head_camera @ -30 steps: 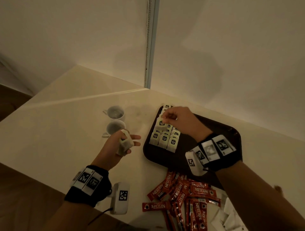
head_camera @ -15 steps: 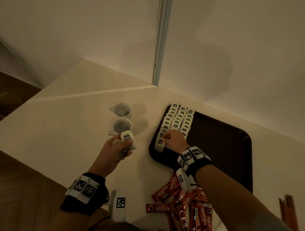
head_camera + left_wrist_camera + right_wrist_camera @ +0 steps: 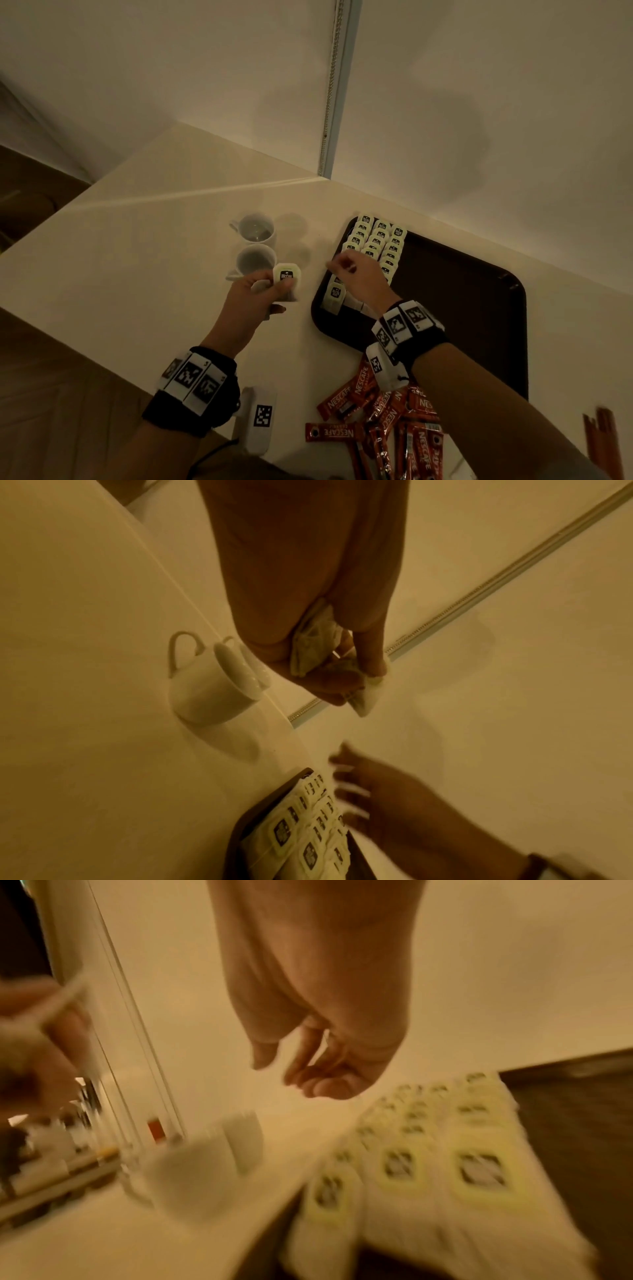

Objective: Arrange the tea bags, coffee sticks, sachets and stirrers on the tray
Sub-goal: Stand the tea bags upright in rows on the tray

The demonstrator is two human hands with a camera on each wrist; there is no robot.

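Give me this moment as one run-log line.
left hand: holds tea bags | right hand: empty, reaching toward them | tray: three tea bag rows | coffee sticks: on table

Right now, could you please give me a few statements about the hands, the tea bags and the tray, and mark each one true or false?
1. The left hand holds tea bags off the tray. True.
2. The right hand grips a coffee stick. False: it hangs over the rows of tea bags with loosely curled fingers and holds nothing.
3. The tea bags on the tray sit in rows at its left end. True.
4. The coffee sticks are already lined up on the tray. False: they lie in a loose pile on the table, in front of the tray.
5. Two white cups stand on the table, left of the tray. True.
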